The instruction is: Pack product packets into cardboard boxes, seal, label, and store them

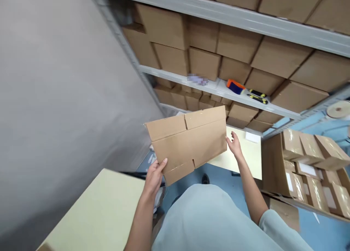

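Observation:
A flattened cardboard box (188,145) with creased, slotted flaps is held up in front of me, tilted. Its lower left edge is gripped by my left hand (155,174), thumb on the near face and the other fingers mostly behind. Beside the right edge of the cardboard, my right hand (233,143) has its fingers apart and holds nothing. Whether its fingertips touch the edge I cannot tell.
Metal shelves (218,88) full of cardboard boxes stand ahead, with box cutters (257,96) on one ledge. A large carton (273,167) of taped boxes sits right. Pale tables lie lower left (104,211) and ahead (246,156). A grey wall (68,79) bounds the left.

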Demonstrator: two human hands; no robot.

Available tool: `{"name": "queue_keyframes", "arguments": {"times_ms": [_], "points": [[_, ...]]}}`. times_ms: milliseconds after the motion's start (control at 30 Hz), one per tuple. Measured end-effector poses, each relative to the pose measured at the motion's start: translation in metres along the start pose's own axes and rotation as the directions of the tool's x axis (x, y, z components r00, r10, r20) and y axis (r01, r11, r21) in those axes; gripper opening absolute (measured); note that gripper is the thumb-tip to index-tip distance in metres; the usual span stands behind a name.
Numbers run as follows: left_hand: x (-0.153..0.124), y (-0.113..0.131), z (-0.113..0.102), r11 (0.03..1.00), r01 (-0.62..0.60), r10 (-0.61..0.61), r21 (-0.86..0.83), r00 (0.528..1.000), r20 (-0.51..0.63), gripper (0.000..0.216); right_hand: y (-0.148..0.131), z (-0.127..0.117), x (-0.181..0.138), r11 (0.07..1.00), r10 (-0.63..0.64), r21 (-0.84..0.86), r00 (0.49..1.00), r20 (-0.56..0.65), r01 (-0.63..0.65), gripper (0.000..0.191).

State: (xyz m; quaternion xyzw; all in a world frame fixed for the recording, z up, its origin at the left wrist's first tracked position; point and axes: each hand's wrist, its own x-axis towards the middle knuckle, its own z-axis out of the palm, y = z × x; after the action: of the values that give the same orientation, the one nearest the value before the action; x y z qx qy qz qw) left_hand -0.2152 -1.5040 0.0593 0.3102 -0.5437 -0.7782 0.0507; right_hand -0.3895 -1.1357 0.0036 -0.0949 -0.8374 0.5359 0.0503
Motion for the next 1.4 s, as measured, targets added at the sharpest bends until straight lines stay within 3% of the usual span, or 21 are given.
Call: {"name": "queue_keyframes", "arguments": {"times_ms": [100,233,367,467,600,667,800,933,1000,1200,1300,1400], "points": [[0.042,-0.006,0.06,0.997,0.065,-0.072,0.052,0.984,0.16,0.071,0.037,-0.057,0.021,0.987,0.134,0.099,0.988,-0.074,-0.127,0.078],[0.083,-0.011,0.127,0.994,0.058,-0.081,0.088,0.956,0.281,0.05,0.063,-0.104,0.026,0.971,0.138,0.213,0.98,-0.14,-0.107,0.06],[0.118,-0.016,0.172,0.994,0.01,-0.038,0.11,0.966,0.255,0.041,0.069,-0.117,0.015,0.97,0.17,0.204,0.965,-0.198,-0.129,0.052],[0.138,-0.02,0.191,0.986,-0.017,-0.041,0.168,0.941,0.335,0.043,0.061,-0.109,0.005,0.97,0.186,0.193,0.959,-0.214,-0.146,0.052],[0.147,-0.022,0.21,0.971,-0.018,-0.107,0.239,0.859,0.501,0.033,0.04,-0.082,-0.006,0.969,0.202,0.186,0.955,-0.215,-0.163,0.046],[0.146,-0.023,0.219,0.968,0.02,-0.152,0.249,0.839,0.523,0.027,0.03,-0.069,-0.01,0.973,0.202,0.155,0.956,-0.213,-0.171,0.044],[0.144,-0.023,0.224,0.958,0.042,-0.17,0.284,0.879,0.445,0.03,0.014,-0.061,-0.019,0.961,0.265,0.155,0.927,-0.266,-0.23,0.047],[0.138,-0.01,0.206,0.941,-0.052,-0.113,0.336,0.885,0.451,0.04,-0.004,-0.082,-0.02,0.938,0.341,0.176,0.881,-0.328,-0.297,0.053],[0.129,0.0,0.197,0.897,-0.119,-0.098,0.425,0.885,0.455,0.04,-0.014,-0.096,-0.012,0.943,0.334,0.114,0.886,-0.322,-0.314,0.054],[0.094,0.006,0.2,0.721,-0.336,-0.046,0.606,0.85,0.525,0.032,-0.038,-0.114,0.033,0.923,0.239,-0.27,0.958,-0.156,-0.274,0.037],[0.082,0.004,0.21,0.519,-0.51,0.06,0.686,0.822,0.566,0.037,-0.046,-0.114,0.046,0.869,0.174,-0.454,0.98,-0.095,-0.198,0.02],[0.076,0.016,0.218,0.304,-0.589,0.141,0.749,0.805,0.576,0.035,-0.055,-0.124,0.045,0.85,0.096,-0.51,0.99,-0.098,-0.133,0.019]]}}
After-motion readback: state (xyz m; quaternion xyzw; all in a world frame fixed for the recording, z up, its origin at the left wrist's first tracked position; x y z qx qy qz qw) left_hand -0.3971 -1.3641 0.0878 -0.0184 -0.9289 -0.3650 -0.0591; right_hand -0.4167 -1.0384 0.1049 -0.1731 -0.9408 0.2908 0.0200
